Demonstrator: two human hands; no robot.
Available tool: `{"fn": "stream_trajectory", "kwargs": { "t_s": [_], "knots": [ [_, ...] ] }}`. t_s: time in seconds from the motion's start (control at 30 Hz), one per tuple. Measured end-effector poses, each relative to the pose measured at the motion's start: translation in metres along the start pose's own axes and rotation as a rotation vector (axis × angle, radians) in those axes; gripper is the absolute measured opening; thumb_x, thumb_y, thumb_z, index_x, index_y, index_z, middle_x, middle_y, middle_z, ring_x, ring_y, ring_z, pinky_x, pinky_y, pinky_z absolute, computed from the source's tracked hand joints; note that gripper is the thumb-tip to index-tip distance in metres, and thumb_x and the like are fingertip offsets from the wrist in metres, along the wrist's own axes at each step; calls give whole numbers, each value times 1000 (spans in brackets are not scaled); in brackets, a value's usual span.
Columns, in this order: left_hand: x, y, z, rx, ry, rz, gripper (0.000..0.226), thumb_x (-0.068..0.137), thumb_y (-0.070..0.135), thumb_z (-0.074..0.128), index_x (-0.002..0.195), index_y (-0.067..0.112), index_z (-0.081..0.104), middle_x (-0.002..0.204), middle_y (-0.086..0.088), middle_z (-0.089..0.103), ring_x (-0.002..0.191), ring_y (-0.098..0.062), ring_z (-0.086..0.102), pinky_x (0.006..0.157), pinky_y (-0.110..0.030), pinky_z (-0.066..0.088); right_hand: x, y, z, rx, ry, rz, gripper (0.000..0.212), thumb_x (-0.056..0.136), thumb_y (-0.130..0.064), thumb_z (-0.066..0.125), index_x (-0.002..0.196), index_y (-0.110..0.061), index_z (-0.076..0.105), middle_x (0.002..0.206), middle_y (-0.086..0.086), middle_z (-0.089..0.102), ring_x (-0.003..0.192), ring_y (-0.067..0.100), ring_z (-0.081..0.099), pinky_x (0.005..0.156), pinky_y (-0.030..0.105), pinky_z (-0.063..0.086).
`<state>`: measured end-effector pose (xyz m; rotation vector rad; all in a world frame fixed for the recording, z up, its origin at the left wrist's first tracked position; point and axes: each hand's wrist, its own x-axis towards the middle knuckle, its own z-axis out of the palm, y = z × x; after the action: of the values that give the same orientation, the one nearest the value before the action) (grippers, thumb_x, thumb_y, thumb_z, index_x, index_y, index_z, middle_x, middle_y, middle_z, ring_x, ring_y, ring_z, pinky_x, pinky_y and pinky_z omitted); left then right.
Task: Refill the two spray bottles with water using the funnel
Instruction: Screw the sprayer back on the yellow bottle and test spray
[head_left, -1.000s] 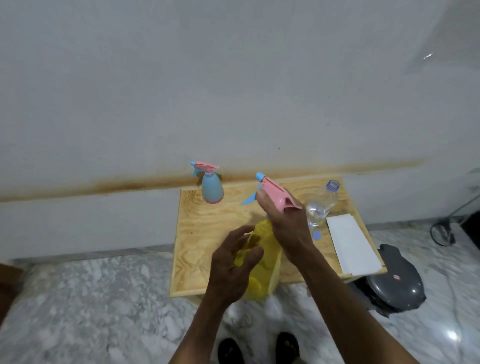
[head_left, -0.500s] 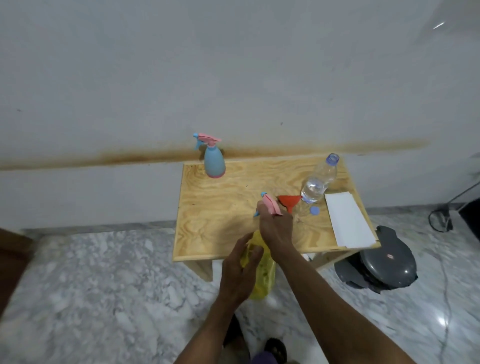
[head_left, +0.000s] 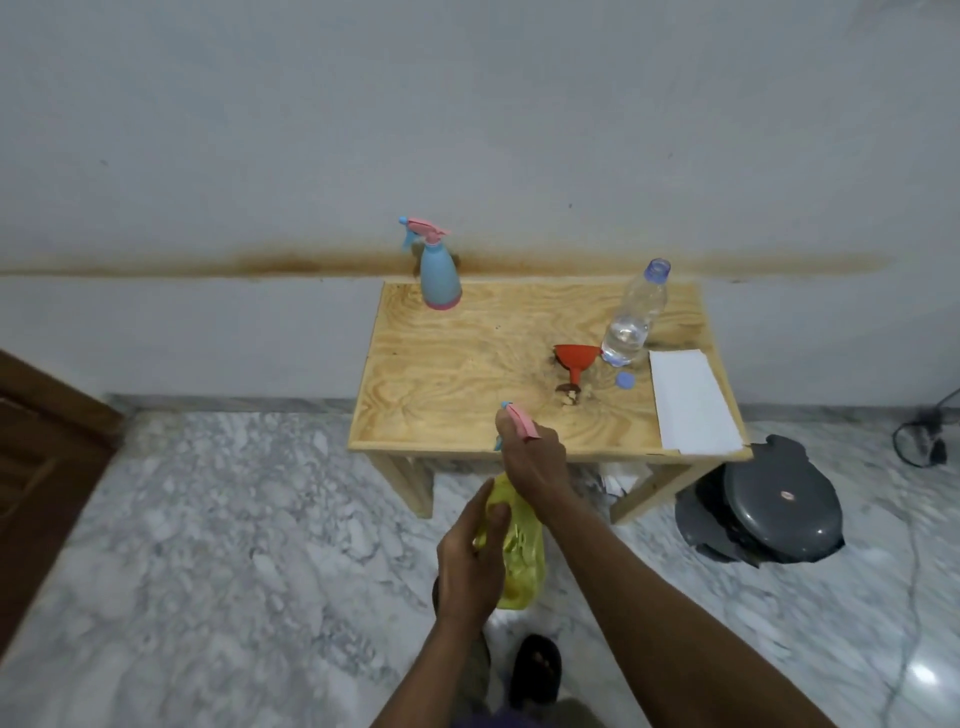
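Observation:
My left hand (head_left: 470, 564) grips the body of a yellow spray bottle (head_left: 519, 558), held in the air in front of the table's near edge. My right hand (head_left: 530, 457) is wrapped around its pink spray head (head_left: 522, 423) at the top. A blue spray bottle (head_left: 439, 278) with a pink head stands at the table's back left. A red funnel (head_left: 575, 364) lies on the table right of centre. Beside it stands a clear water bottle (head_left: 636, 314), uncapped, with a little water at its bottom. Its blue cap (head_left: 625, 380) lies next to the funnel.
The wooden table (head_left: 441, 384) stands against a white wall. A white sheet of paper (head_left: 691, 400) lies along its right edge. A grey lidded bin (head_left: 774, 506) sits on the marble floor to the right. A brown wooden door (head_left: 36, 452) is at the left.
The yellow bottle and both hands have come down and back from over the table to in front of its near edge. The funnel has come into view from behind them.

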<state>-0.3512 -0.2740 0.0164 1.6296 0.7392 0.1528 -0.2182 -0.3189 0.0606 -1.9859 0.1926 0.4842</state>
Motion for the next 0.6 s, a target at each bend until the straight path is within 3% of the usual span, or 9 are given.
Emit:
{"fn": "stream_trajectory", "kwargs": {
  "t_s": [0.17, 0.3, 0.43, 0.5, 0.6],
  "knots": [
    [-15, -2, 9, -54, 0, 8, 45, 91, 53, 58, 132, 37, 62, 128, 6, 69, 120, -9, 63, 99, -38, 55, -12, 10, -5, -61, 49, -53, 43, 97, -48, 47, 76, -13, 59, 89, 18, 69, 86, 37, 62, 77, 42, 49],
    [-15, 8, 16, -75, -4, 24, 42, 94, 51, 60, 131, 31, 64, 126, 5, 70, 120, -11, 64, 100, -37, 54, -9, 7, -16, -124, 31, -104, 43, 98, -47, 44, 81, -10, 58, 98, 21, 66, 100, 42, 59, 79, 40, 45],
    [-10, 13, 22, -94, -16, 29, 39, 99, 30, 58, 135, 16, 63, 125, -1, 71, 114, -7, 66, 93, -25, 56, -1, 6, -20, -160, 38, -23, 54, 97, -49, 40, 101, -1, 65, 110, 21, 65, 109, 42, 56, 79, 35, 37],
    [-9, 12, 25, -97, -25, 25, 40, 99, 33, 58, 136, 18, 62, 120, -3, 73, 108, -10, 70, 89, -26, 57, 3, 5, -21, -174, -3, -25, 55, 95, -50, 38, 97, -3, 66, 106, 20, 66, 106, 41, 57, 79, 36, 38],
    [-11, 12, 27, -79, -6, 42, 46, 96, 53, 55, 134, 27, 62, 116, -2, 74, 106, -15, 70, 89, -31, 57, 6, 1, -18, -192, -70, -30, 49, 88, -53, 37, 82, -10, 59, 99, 19, 67, 100, 41, 58, 79, 39, 41]
  ]
}}
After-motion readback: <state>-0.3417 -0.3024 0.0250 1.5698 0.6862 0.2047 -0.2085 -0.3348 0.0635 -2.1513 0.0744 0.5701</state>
